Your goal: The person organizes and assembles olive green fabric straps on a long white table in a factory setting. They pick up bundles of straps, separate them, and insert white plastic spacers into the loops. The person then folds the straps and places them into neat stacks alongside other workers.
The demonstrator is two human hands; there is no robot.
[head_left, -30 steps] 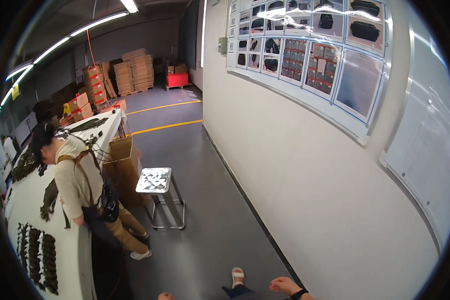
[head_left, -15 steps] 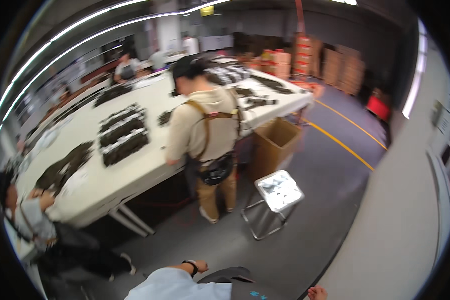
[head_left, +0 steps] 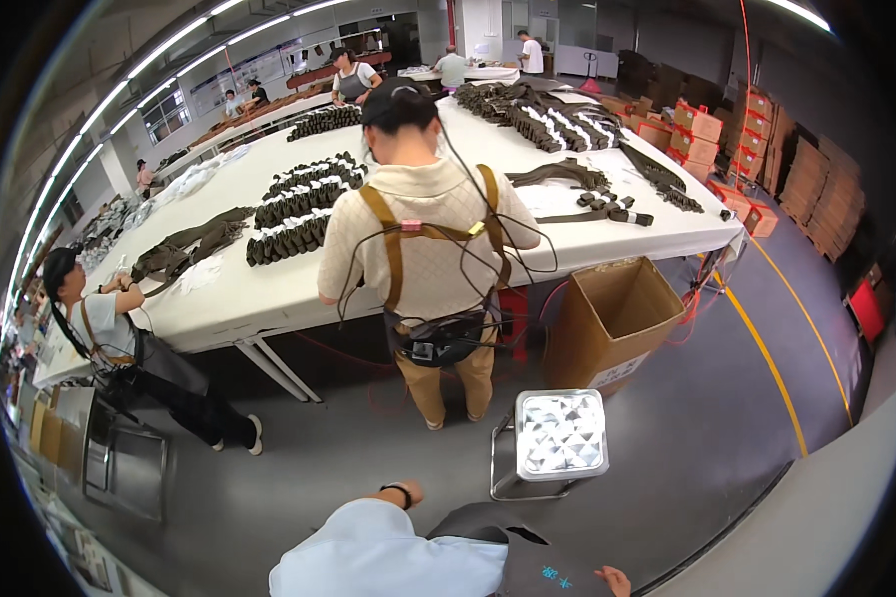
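Stool [head_left: 561, 435] stands beyond left hand [head_left: 410, 494] and cropped right hand [head_left: 615, 581], open or closed unclear.

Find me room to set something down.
Bare: the stool, beside the cardboard box; the table between dark bundles and its front edge; the floor between stool and wall. Crowded: the table's far end, under more bundles.

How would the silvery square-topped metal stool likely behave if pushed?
The silvery square-topped metal stool likely stays rigid, given its tubular frame. That thin tubing suggests modest weight. It would probably slide on the smooth grey floor, as no wheels show.
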